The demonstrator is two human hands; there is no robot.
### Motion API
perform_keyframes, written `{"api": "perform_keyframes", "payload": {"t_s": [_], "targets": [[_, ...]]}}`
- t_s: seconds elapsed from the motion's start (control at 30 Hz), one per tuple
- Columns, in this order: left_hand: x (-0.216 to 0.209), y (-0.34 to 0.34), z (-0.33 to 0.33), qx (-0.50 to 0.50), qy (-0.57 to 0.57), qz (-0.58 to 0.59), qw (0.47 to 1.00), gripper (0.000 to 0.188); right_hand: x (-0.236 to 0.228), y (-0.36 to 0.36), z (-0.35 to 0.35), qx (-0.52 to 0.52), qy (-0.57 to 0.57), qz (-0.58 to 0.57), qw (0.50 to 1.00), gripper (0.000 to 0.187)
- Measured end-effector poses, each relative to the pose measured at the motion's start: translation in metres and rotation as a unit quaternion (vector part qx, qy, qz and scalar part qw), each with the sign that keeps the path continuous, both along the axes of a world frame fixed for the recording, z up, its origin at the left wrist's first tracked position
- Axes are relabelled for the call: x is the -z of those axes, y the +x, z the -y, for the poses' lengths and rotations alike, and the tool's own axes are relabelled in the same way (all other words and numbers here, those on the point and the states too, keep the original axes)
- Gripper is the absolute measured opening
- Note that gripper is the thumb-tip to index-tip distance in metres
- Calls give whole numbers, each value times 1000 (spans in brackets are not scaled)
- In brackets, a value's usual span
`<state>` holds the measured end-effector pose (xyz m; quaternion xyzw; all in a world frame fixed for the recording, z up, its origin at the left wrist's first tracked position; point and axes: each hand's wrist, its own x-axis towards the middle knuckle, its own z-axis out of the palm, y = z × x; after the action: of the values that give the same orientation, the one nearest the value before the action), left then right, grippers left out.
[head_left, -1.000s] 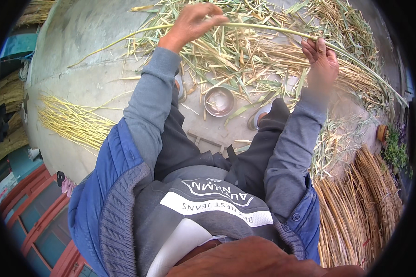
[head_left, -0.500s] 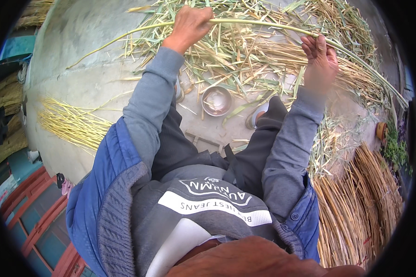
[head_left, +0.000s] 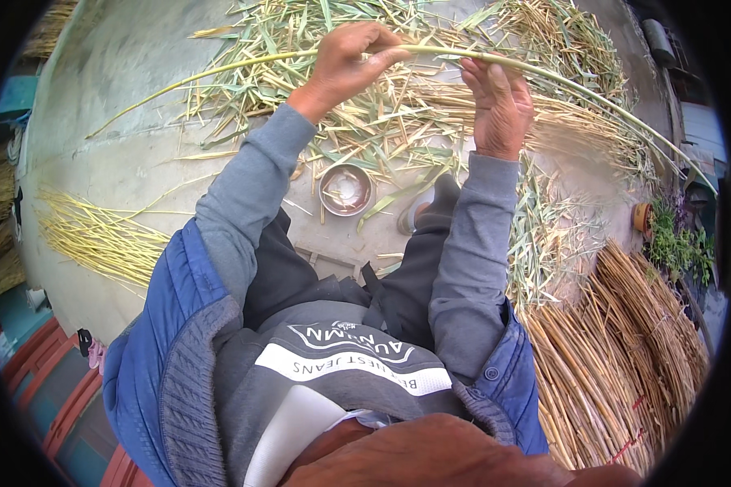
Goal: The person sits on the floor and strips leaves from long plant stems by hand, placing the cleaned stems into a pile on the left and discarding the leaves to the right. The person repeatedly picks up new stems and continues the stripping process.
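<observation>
A long, thin green reed stalk [head_left: 573, 84] arches across the far side of the view, tapering toward the left. My left hand [head_left: 349, 66] is closed around it left of its middle, thumb and forefinger pinching along the stalk. A short distance to the right, my right hand [head_left: 502, 109] has its fingertips and thumb on the same stalk, palm turned toward me. Beyond both hands lies a heap of stripped leaves and straw [head_left: 260, 73]. A round metal bowl [head_left: 346, 191] with pale bits inside sits on the ground between my feet.
Yellow-green peeled stalks [head_left: 101, 237] lie on the ground at left. Dry brown reed bundles [head_left: 625, 357] occupy the near right. A clay pot [head_left: 643, 217] with a green plant [head_left: 686, 247] stands at the right edge. Red-framed panes [head_left: 53, 381] show at lower left.
My right hand has moved left along the stalk, closer to my left hand. My left thumb and forefinger now reach out along the stalk. The whole view has shifted slightly.
</observation>
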<state>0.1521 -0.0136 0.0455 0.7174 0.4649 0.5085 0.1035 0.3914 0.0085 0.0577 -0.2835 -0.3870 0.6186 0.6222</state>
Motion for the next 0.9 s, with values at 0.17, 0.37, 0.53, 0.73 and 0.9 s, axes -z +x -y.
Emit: {"api": "perform_keyframes", "payload": {"t_s": [0.17,0.37,0.53,0.73,0.9], "targets": [[-1,2,7,-28,-41,-4,999,16,11,-2,-4,-5,-35,-49,998,11],[-4,3,4,-5,8,-52,999,21,17,-33,8,-80,-229,-212,947,10],[-9,-31,2,-18,-64,-56,996,19,10,23,-17,89,-119,-178,973,20],[4,-84,12,76,-305,-11,949,22,17,99,-35,55,13,-121,991,35],[4,-147,19,48,-472,28,880,35,5,96,-26,-22,52,-109,992,34]]}}
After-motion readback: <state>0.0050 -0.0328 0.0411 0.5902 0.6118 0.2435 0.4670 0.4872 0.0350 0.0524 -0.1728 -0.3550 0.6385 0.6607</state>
